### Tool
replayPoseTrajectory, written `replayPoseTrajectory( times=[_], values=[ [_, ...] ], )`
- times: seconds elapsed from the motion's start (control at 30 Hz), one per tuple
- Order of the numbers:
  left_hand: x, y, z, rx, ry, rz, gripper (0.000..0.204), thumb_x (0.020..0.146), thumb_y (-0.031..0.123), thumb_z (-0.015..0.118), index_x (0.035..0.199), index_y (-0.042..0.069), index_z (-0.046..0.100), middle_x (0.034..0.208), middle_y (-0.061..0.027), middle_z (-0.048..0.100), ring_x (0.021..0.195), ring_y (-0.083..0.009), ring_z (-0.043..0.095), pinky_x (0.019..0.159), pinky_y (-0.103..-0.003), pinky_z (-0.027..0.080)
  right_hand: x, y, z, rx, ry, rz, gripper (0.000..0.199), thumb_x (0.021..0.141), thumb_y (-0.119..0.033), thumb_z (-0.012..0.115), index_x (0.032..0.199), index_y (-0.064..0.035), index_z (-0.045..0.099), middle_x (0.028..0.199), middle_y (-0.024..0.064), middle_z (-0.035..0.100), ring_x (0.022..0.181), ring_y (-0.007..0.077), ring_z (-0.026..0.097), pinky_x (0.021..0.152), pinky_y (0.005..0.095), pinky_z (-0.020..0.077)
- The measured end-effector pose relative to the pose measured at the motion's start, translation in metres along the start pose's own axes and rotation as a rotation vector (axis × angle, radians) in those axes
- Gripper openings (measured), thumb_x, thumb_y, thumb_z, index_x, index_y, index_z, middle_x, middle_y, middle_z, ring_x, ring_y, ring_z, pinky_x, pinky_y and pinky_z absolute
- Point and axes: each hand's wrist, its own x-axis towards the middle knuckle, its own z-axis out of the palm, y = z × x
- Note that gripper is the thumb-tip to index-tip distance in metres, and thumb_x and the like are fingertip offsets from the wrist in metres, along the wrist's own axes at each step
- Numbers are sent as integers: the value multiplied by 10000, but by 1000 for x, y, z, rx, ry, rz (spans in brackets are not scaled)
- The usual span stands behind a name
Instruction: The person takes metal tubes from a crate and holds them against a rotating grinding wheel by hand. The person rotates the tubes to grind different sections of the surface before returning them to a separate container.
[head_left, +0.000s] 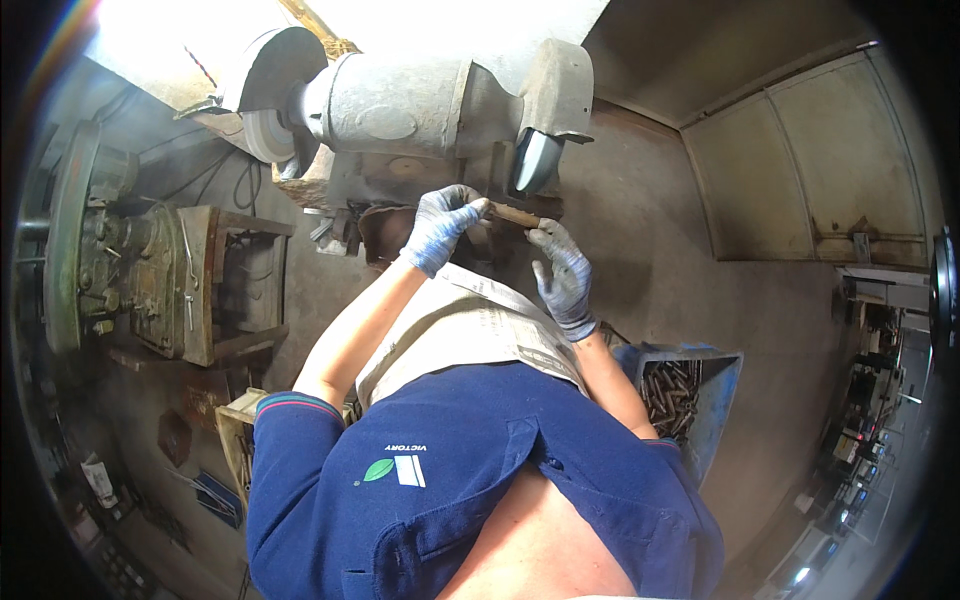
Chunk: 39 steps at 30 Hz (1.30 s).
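A short brownish metal rod lies roughly level between my two gloved hands. My left hand pinches its left end with the fingers closed. At the rod's right end, my right hand has its fingertips on it, with the thumb held apart below. Just above the rod is the right wheel of a grey bench grinder, partly covered by its guard. A small gap shows between rod and wheel. The grinder's left wheel sits beyond my left hand, under another guard.
A blue bin full of similar metal pieces stands by my right elbow. On the left is a heavy machine on a stand. A wooden crate is near my left elbow. Metal panels stand at the far right.
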Motion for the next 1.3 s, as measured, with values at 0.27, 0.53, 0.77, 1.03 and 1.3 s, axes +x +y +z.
replayPoseTrajectory(
  times=[0.27, 0.53, 0.77, 1.03, 1.3],
  values=[
    [10, -22, 0, 153, 1, 32, 96, 822, 65, 643, 884, -8, 639, 755, -13, 638, 662, -57, 538, 607, -205, 449, -4, 19, 0, 16, 79, 107, 231, 853, 19, 540, 1073, 32, 612, 1158, 132, 564, 1102, 224, 536, 949, 321, 431],
    [31, -43, 18, -73, 60, -84, 86, 841, 26, 597, 883, -40, 634, 783, -78, 651, 666, -130, 616, 616, -251, 526, 8, 44, -3, 40, 179, 250, 172, 801, -4, 629, 968, -3, 667, 998, 99, 653, 990, 192, 594, 865, 282, 454],
    [48, -68, 39, -164, 97, -145, 92, 848, 27, 588, 889, -38, 638, 773, -91, 655, 675, -151, 629, 618, -252, 513, 6, 69, -11, 226, 272, 364, 109, 834, 7, 585, 912, 16, 661, 909, 82, 655, 878, 148, 592, 798, 270, 457],
    [49, -59, 15, -87, 210, -118, 73, 845, 3, 574, 862, -44, 628, 778, -89, 648, 657, -147, 621, 615, -255, 537, 4, 86, 16, 262, 155, 391, 185, 885, -15, 521, 1038, 44, 608, 1042, 119, 623, 964, 186, 599, 894, 296, 467],
    [50, -61, -11, -188, 247, -82, 61, 835, 5, 591, 850, -31, 638, 773, -71, 650, 668, -124, 610, 629, -249, 528, 17, 69, 33, 251, 111, 367, 182, 884, -26, 531, 1028, 44, 618, 1037, 125, 622, 958, 183, 599, 880, 295, 478]
  ],
)
